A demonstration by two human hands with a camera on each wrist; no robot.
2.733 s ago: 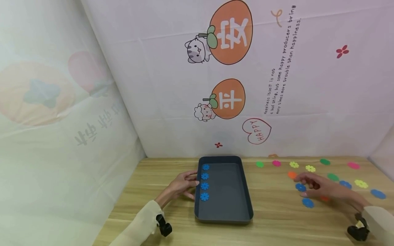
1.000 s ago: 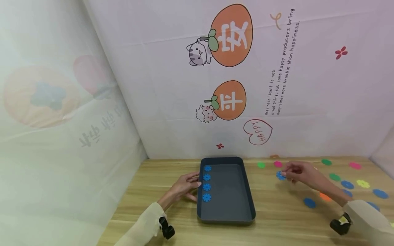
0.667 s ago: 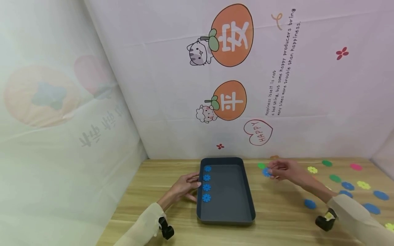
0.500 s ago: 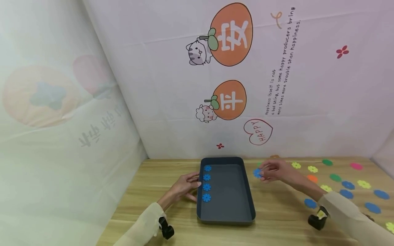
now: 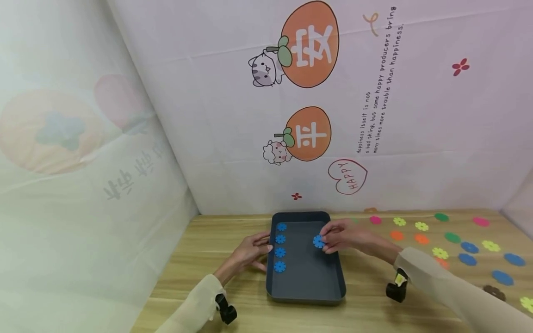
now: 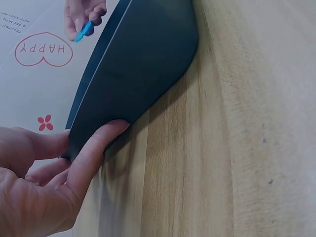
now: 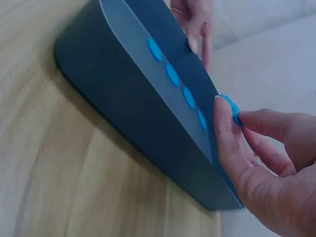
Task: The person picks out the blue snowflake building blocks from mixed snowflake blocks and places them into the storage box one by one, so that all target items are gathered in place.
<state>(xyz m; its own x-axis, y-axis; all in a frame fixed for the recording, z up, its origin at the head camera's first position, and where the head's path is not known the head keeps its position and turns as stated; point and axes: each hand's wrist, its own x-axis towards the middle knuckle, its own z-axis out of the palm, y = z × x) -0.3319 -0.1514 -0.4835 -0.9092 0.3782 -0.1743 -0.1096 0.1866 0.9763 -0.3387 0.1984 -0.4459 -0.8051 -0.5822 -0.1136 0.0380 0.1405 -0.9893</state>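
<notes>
A dark grey rectangular tray (image 5: 306, 282) lies on the wooden table, with a column of several blue flower-shaped plastic discs (image 5: 280, 252) along its left side. My left hand (image 5: 248, 252) holds the tray's left wall, its thumb at the rim and a finger against the outer side (image 6: 111, 129). Over the tray's right part, my right hand (image 5: 347, 236) pinches another blue flower-shaped disc (image 5: 318, 241) between thumb and fingers. In the right wrist view that pinched disc (image 7: 232, 109) is raised above the rim, partly covered by the fingertips.
Loose discs lie scattered on the table (image 5: 366, 286) right of the tray: yellow (image 5: 440, 253), orange (image 5: 422, 238), green (image 5: 452, 237), pink (image 5: 375, 220), blue (image 5: 503, 277) and a dark brown one (image 5: 494, 292). A printed white cloth (image 5: 233, 138) hangs behind the table.
My right hand took a blue disc from the scattered ones and carried it left, from beside the tray to above it. The left hand stays at the tray's left wall.
</notes>
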